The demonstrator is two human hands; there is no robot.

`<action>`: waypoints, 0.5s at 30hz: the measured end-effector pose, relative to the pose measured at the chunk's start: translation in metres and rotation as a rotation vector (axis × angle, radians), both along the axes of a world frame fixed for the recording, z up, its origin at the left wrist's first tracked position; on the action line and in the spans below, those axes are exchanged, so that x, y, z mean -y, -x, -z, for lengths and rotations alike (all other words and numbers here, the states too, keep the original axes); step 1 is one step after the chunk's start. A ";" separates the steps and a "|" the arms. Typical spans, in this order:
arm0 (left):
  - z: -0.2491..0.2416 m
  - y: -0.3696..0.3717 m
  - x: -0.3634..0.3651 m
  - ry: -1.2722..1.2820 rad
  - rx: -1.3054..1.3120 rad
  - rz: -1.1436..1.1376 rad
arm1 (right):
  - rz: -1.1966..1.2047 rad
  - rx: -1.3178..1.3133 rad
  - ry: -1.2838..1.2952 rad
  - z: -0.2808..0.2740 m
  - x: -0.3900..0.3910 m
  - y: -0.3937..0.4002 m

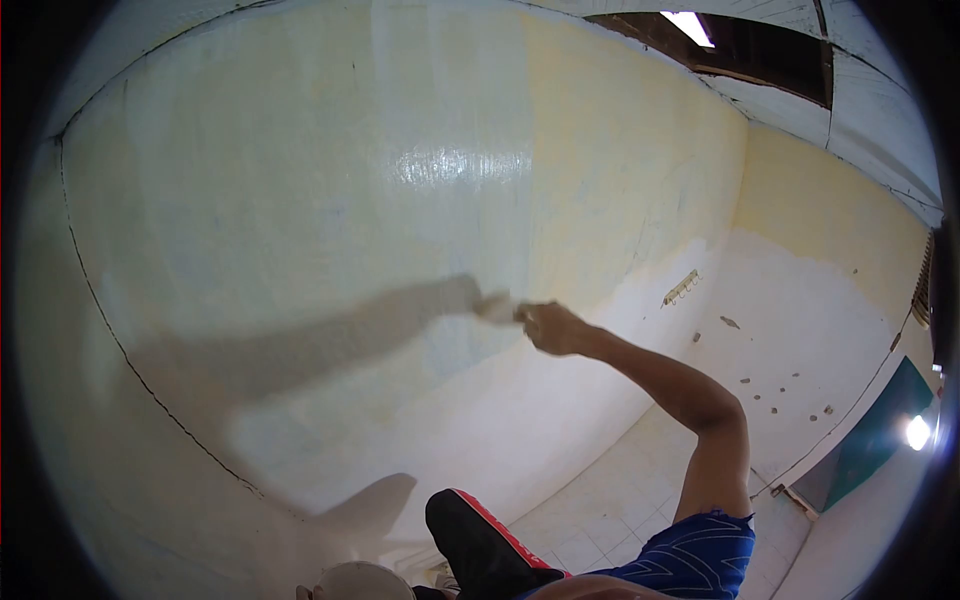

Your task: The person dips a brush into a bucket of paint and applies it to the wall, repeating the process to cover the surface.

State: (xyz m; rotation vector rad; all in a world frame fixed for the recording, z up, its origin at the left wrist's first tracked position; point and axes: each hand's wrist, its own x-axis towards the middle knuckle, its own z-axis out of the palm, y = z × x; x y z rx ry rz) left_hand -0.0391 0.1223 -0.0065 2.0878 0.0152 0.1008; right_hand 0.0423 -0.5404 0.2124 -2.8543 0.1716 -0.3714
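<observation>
My right hand (552, 329) is closed around the handle of a paintbrush (495, 308). The bristles point left and lie at or very near the wall (330, 200), beside the end of the arm's shadow. A wet, shiny patch (460, 165) shows on the wall above the brush. At the bottom edge is a pale round container (362, 580), cut off by the frame. A small skin-toned bit, possibly my left hand (303, 593), shows at its left side; its fingers cannot be made out.
My raised knee (480, 540) is close to the wall. Below lies a tiled floor (610, 500). A hook rack (680, 289) hangs near the corner, and the side wall has chipped spots (785, 390). A bright lamp (918, 432) shines at right. The ceiling has an opening (770, 60).
</observation>
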 end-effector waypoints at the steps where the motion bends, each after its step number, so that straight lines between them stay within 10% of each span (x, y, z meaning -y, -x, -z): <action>1: 0.000 0.002 0.000 0.077 0.000 -0.008 | -0.023 -0.140 -0.031 0.005 -0.004 0.008; 7: -0.045 0.015 0.024 -0.478 -0.009 -0.041 | -0.108 0.138 0.077 -0.091 0.019 -0.025; 15: -0.041 0.014 0.036 -0.499 -0.004 -0.044 | 0.141 0.689 -0.033 -0.262 -0.030 0.011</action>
